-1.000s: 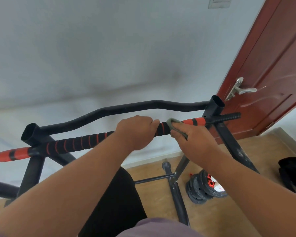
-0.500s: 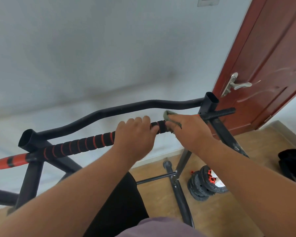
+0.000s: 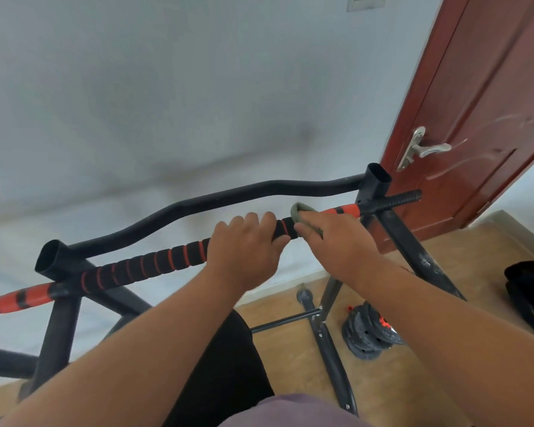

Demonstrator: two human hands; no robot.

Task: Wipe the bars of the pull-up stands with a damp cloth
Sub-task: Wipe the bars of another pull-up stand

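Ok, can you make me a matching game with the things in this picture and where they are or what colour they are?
Things:
1. cloth
2. door
3. weight plates
4. left hand

Clues:
A. lying on the wooden floor
B. dark red, with a silver handle
C. gripping the padded bar, no cloth in it
D. greenish, pressed on the bar under the right hand

Pairs: 1-D, 2-B, 3-A, 4-C
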